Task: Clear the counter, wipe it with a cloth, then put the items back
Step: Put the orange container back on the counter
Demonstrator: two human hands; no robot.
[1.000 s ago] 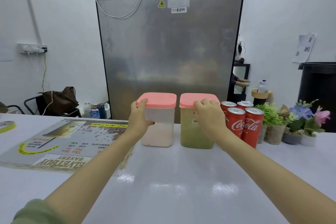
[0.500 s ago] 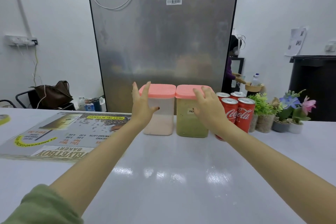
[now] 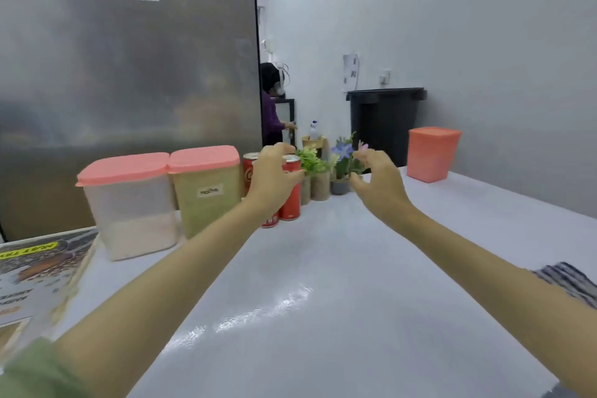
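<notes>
Cans (image 3: 290,203) stand upright at the back of the counter (image 3: 323,268), just behind the nearer left hand (image 3: 274,178), while plant pots (image 3: 319,187) sit between it and the right hand (image 3: 381,181); both hands are half curled, holding nothing.

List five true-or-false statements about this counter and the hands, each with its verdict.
1. The unlabelled container and the labelled container stand side by side on the counter. True.
2. The labelled container holds white powder. False: its contents are greenish.
3. The right hand grips a flower pot. False: it hovers by the potted plants, holding nothing.
4. The red cans stand between the containers and the potted plants. True.
5. A third pink container stands near the black bin. True.
</notes>
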